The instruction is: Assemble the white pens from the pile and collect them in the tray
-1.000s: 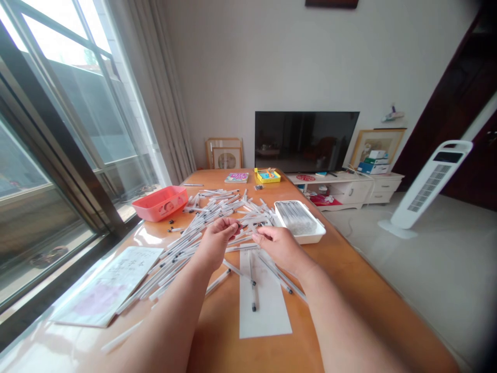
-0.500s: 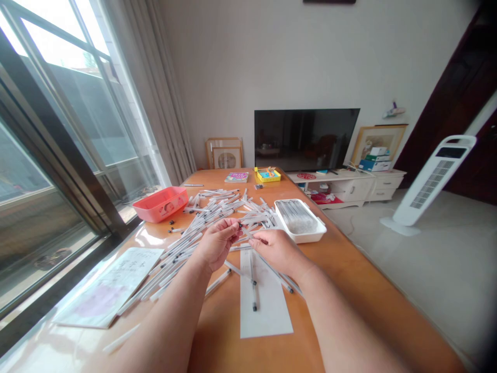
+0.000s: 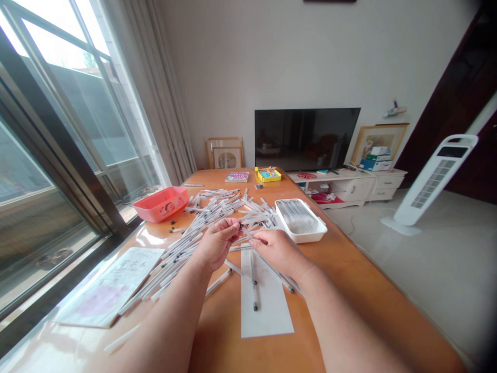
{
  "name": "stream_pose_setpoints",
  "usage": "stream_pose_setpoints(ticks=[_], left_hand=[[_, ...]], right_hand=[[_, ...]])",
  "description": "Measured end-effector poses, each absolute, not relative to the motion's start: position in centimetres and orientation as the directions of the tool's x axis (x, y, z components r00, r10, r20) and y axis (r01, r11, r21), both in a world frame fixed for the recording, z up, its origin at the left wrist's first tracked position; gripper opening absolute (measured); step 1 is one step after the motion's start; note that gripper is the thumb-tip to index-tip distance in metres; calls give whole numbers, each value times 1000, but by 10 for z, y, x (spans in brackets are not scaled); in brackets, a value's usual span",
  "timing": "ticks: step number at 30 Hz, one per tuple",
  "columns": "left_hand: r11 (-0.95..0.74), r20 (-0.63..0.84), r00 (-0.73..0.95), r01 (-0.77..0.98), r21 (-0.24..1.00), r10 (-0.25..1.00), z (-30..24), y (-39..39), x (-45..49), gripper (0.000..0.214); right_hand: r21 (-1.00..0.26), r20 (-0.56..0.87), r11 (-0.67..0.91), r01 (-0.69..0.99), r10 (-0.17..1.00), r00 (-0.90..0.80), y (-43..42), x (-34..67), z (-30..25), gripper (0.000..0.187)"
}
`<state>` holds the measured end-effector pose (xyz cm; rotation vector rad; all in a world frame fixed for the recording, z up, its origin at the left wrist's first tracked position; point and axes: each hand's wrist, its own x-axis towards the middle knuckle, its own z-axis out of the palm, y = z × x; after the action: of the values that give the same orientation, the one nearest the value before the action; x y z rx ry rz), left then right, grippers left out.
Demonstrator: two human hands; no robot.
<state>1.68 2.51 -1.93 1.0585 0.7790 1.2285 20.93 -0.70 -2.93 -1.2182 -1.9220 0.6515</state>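
Observation:
Above the pile, my left hand (image 3: 219, 241) is closed, thumb and forefinger pinching a small black pen part (image 3: 240, 225). Close beside it, my right hand (image 3: 277, 248) grips a whitish pen barrel (image 3: 247, 234) that points toward the black part. Whether the two pieces touch is too small to tell. Many translucent white pen barrels (image 3: 217, 210), several with black ends, lie loosely around and beyond my hands. Under my right hand a white paper strip (image 3: 266, 316) carries a pen (image 3: 255, 298) with a black end.
A white tray (image 3: 320, 235) of thin grey-black sticks stands right of the pile, a red plastic basket (image 3: 159, 204) left of it. Nearer left lies a paper booklet (image 3: 112, 285). Farther back are a book (image 3: 237, 177) and a yellow box (image 3: 269, 177). The wooden table's (image 3: 361, 290) right edge drops to the floor.

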Motion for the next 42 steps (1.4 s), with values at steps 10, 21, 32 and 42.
stream_pose_setpoints(ticks=[10, 21, 32, 42], left_hand=[[1, 83, 226, -351, 936, 971, -23, 27, 16, 21], [-4, 88, 256, -311, 950, 963, -22, 25, 17, 20], [32, 54, 222, -366, 930, 974, -22, 24, 16, 20], [-23, 97, 193, -355, 935, 976, -15, 23, 14, 28]], right_hand=[[-713, 317, 412, 567, 911, -264, -6, 209, -30, 32], [-701, 298, 394, 595, 919, -257, -8, 209, -27, 31], [-735, 323, 407, 542, 913, -248, -6, 204, -30, 31], [-788, 266, 401, 467, 906, -328, -5, 203, -37, 35]])
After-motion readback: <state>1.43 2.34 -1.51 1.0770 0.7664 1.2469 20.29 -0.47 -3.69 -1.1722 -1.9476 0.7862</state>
